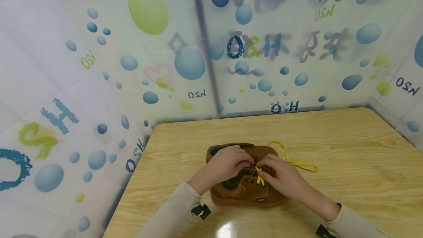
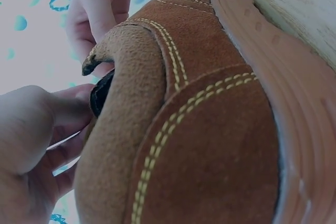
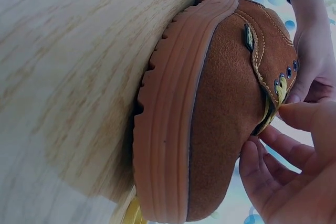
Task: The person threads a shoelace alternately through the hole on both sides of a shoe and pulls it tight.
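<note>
- Honestly, the shoe is sitting nicely for this: sole down on the table, both hands working over its middle, where the laces go.
- Right hand comes in over the toe of the shoe, thumb and finger bent in, and it looks like they're pinching the yellow lace by the near-side eyelets. I'd pinch close to the tip, so it doesn't flop about at the hole.
- Left hand is over the shoe's opening, fingertips at the tongue. They're partly hidden, so I can't tell if it's gripping that or a bit of lace. Either way, imo a flat, centred tongue would make threading way easier.
- Also, there's a loose run of lace lying past the toe of the shoe, toward its far side. I'd leave that clear of the sole so nothing snags or twists.
- Lastly, small tugs, and check the lengths on both sides of the shoe before snugging anything down. A hard yank could probably drag the whole shoe along.
</note>
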Tool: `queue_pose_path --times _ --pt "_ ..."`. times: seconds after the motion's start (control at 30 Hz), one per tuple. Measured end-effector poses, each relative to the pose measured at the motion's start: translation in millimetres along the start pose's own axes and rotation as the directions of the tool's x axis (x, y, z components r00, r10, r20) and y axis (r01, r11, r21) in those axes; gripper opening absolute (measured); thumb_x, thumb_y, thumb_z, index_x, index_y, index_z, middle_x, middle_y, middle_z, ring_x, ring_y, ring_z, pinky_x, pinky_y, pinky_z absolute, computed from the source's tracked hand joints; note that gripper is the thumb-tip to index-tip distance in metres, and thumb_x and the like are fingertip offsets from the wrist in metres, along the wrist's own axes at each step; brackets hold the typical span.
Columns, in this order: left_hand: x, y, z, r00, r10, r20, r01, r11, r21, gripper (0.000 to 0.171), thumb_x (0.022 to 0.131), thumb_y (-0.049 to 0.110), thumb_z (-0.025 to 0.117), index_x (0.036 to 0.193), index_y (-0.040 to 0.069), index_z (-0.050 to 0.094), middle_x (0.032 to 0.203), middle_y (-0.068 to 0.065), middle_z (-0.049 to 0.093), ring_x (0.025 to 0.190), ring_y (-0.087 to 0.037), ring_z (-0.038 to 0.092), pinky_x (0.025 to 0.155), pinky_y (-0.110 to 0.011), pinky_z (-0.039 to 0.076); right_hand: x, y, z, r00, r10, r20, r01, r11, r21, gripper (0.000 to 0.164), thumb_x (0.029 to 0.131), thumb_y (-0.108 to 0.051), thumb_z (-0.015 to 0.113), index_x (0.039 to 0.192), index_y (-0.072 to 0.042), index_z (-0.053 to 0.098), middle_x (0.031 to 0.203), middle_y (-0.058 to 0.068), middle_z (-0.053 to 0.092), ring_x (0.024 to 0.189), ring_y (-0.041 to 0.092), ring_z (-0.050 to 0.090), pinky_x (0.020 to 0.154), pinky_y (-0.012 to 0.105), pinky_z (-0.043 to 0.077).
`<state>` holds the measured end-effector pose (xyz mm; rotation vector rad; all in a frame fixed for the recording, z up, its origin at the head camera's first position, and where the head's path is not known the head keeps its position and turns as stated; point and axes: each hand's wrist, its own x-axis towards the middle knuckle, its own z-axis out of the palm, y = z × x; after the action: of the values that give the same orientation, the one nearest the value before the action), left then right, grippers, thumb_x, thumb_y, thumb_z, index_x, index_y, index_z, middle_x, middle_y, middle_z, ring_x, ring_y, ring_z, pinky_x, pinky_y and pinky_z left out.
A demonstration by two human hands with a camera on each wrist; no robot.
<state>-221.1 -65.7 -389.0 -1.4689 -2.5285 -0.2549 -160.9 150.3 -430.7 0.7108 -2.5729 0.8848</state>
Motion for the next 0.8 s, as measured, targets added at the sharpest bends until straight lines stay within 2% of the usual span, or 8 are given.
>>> queue_pose_path --times 0.17,0.3,0.63,0.8 --pt "-1.3 1.2 -4.5 0.999 0.002 0.044 -0.001 0.999 -0.035 0.019 0.097 0.028 0.065 0.113 0.023 0.072 0.105 0.012 0.074 0.091 -0.004 0.062 0.078 -0.017 0.049 -0.3 -0.6 0.1 1.000 0.003 -0.001 -0.003 1.000 -0.004 0.014 0.092 -0.021 0.071 0.105 -0.020 0.071 0.100 -0.008 0.067 0.082 0.007 0.063 0.069 0.026 0.051" --pt "-1.6 1.9 -6.8 0.997 0.012 0.075 -0.008 0.999 -0.052 0.021 0.095 0.027 0.067 0.115 0.023 0.072 0.108 0.012 0.074 0.097 -0.005 0.063 0.083 -0.018 0.050 -0.6 -0.7 0.4 1.000 0.005 -0.001 -0.005 1.000 -0.005 0.014 0.091 -0.020 0.072 0.105 -0.020 0.071 0.101 -0.008 0.067 0.082 0.007 0.063 0.069 0.025 0.051" --pt "-4.1 0.2 -8.3 0.994 0.011 0.109 -0.007 0.999 -0.042 0.023 0.093 0.027 0.070 0.116 0.027 0.071 0.110 0.016 0.072 0.100 -0.004 0.061 0.087 -0.018 0.050 -1.1 0.6 0.6 0.999 0.031 0.022 -0.031 1.000 -0.001 0.014 0.092 -0.021 0.071 0.106 -0.023 0.070 0.101 -0.010 0.066 0.084 0.008 0.064 0.070 0.027 0.051" --pt "-4.5 -1.0 -9.6 0.991 0.012 0.131 -0.004 0.998 -0.062 0.023 0.095 0.028 0.067 0.117 0.025 0.070 0.112 0.013 0.072 0.103 -0.005 0.063 0.091 -0.020 0.051 -1.3 0.9 1.4 0.999 0.029 0.019 -0.029 1.000 -0.004 0.014 0.091 -0.022 0.071 0.105 -0.023 0.070 0.101 -0.011 0.066 0.082 0.006 0.063 0.069 0.026 0.051"
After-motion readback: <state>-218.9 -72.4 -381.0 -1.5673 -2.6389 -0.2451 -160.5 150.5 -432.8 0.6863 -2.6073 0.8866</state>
